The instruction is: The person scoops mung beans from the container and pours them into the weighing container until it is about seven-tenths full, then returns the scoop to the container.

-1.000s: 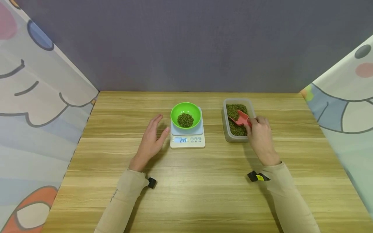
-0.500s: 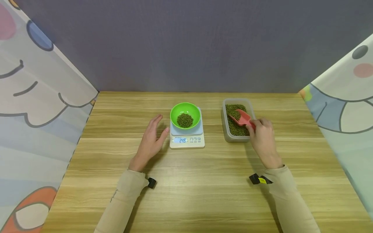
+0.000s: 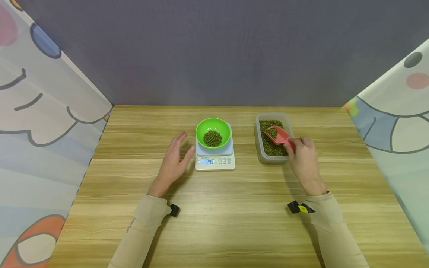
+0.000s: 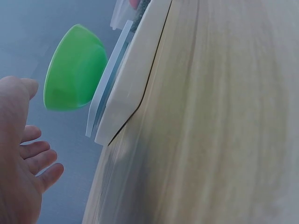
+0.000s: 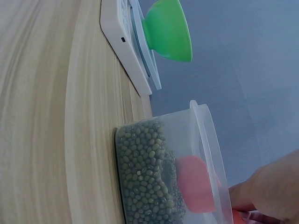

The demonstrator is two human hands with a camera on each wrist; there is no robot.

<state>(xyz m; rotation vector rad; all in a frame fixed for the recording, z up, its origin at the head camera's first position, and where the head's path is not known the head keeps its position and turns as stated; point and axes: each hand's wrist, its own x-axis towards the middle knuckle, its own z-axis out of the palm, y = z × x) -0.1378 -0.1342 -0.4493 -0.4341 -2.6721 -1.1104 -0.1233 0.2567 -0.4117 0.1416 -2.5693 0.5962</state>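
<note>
I had one scoop, one clear tub, one bowl and one scale around my two hands. The fingers of my right hand [image 3: 304,163] were clamped on the handle of the red scoop [image 3: 282,139], just over the tub's near right edge. The fingers of my left hand [image 3: 171,160] were straight and held nothing, with the thumb spread apart from them.

The tub [image 3: 270,160] stood just left of my right fingers, with a bed of green beans [image 3: 274,150] inside. The scoop's head, tilted, lay within the tub's walls, and a small heap of beans sat in its hollow. The green bowl [image 3: 214,123] was just right of my left fingers, apart from them — a smaller mound of beans [image 3: 212,138] lay in its bottom.

The bowl rested upright on the white scale [image 3: 209,168], whose near edge and lit display [image 3: 207,161] were just beside my left thumb; the display seemed to read 24.9. The scale stood between my left fingers and the tub — and the tub's rim rose beside my right fingers. Under both hands ran the wooden counter [image 3: 231,216], and beyond my fingertips stood a grey wall [image 3: 214,52].
</note>
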